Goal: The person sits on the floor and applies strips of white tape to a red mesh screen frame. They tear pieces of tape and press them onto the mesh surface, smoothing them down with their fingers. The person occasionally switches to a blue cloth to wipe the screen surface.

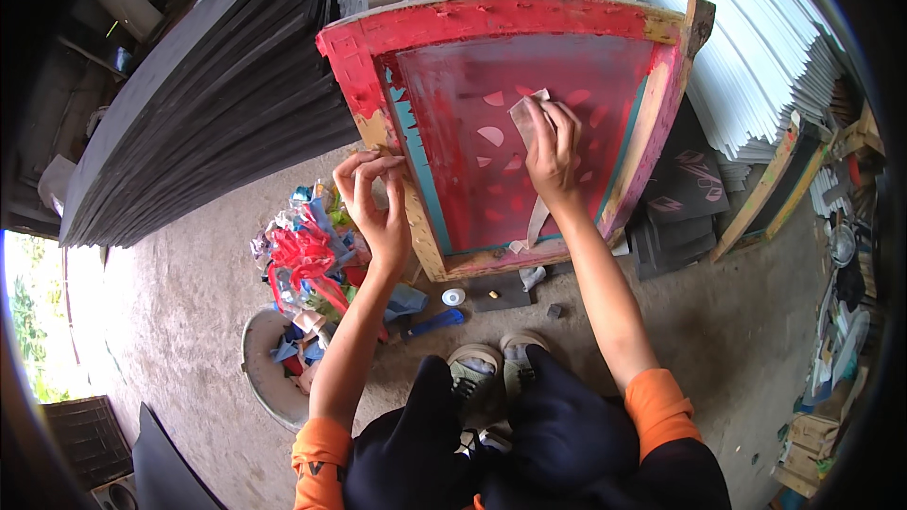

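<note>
A screen printing frame (524,17) leans upright in front of me, its wooden bars smeared red and its mesh (444,170) tinted red with small pale petal-like shapes. Teal tape (413,132) runs along the mesh's sides. My right hand (555,146) presses a pale cloth rag (525,117) flat against the mesh, right of centre. A narrow pale strip (537,223) shows below that wrist; whether it belongs to the rag, I cannot tell. At the frame's left bar, my left hand (378,198) has its bent fingers hooked on the edge, steadying contact there.
Stacked black sheets (217,85) rise at the left, white sheets (746,47) at the right. A heap of colourful rags (307,250) overflows beside a grey bucket (260,359). A blue-handled tool (436,322) and a white round lid (453,297) lie near my shoes.
</note>
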The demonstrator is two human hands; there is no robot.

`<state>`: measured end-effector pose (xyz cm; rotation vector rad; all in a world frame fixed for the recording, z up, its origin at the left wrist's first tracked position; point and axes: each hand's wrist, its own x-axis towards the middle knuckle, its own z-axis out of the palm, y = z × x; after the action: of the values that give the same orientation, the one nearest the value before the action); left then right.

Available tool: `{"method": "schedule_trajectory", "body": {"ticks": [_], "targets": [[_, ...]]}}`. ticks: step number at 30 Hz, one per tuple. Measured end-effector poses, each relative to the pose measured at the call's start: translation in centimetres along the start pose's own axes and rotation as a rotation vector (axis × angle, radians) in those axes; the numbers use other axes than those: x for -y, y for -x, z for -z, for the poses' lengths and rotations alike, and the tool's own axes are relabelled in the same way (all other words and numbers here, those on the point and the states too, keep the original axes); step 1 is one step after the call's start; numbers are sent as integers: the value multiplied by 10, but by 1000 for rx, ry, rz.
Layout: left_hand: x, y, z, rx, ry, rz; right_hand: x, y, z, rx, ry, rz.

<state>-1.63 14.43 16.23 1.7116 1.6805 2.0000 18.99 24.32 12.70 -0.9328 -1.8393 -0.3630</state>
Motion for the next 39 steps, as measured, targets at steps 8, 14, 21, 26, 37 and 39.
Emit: {"method": "schedule_trajectory", "body": {"ticks": [8,14,21,26,37,39], "targets": [[-9,-9,-14,7,-95,-54,27,-2,-6,302,120,-67],[14,-1,-29,-48,25,7,29,1,-1,629,99,336],[22,-8,-32,6,88,326,34,-7,2,630,148,228],[25,2,-29,-37,175,187,18,-16,2,292,230,-12],[15,6,-24,-49,120,119,37,-27,17,213,176,-168],[23,9,-28,-54,181,181,55,0,1,533,108,27]]}}
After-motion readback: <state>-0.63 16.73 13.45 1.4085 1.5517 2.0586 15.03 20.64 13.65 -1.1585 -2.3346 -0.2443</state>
